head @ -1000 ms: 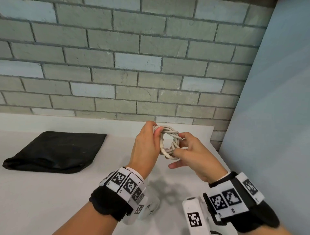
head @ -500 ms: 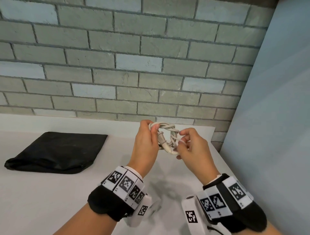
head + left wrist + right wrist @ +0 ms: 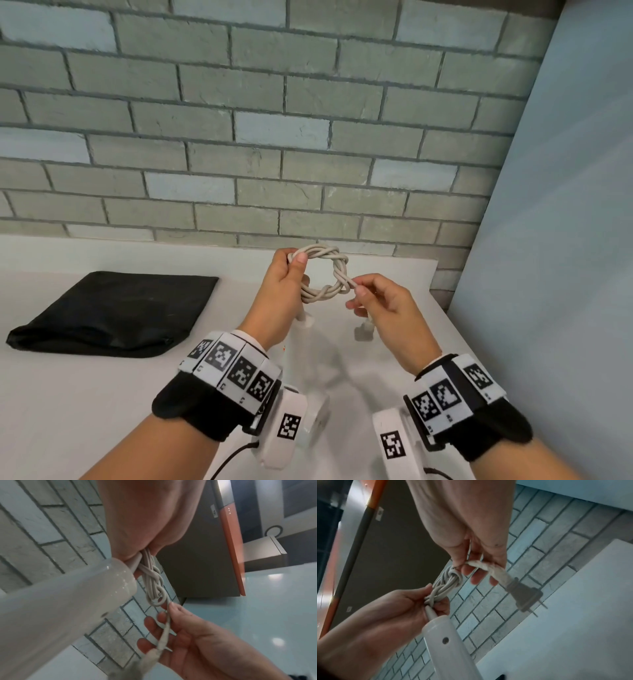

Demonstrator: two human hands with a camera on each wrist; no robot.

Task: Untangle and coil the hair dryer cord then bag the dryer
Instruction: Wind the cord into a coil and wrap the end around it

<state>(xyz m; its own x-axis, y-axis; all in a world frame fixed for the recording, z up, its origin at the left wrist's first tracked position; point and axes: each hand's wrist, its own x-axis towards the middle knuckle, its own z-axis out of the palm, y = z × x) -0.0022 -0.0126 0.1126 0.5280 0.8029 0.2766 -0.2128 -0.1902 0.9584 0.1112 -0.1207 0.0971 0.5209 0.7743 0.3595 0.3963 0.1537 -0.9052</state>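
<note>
The white cord (image 3: 334,274) is wound into a small twisted ring, held up above the table. My left hand (image 3: 286,284) grips the ring's left side between thumb and fingers. My right hand (image 3: 375,301) pinches the free end of the cord at the ring's right side, and the plug (image 3: 524,597) hangs below it. The white hair dryer handle (image 3: 448,651) hangs from the cord under my left hand; its body is mostly hidden behind my wrists in the head view. The black bag (image 3: 113,315) lies flat on the table to the left.
A white table (image 3: 85,411) runs up to a grey brick wall (image 3: 274,137). A pale blue panel (image 3: 555,240) closes off the right side just past the table's edge.
The cord ring has been turned to face me as an open loop. My right hand has slid off the ring to pinch the free end, with the plug now dangling below.
</note>
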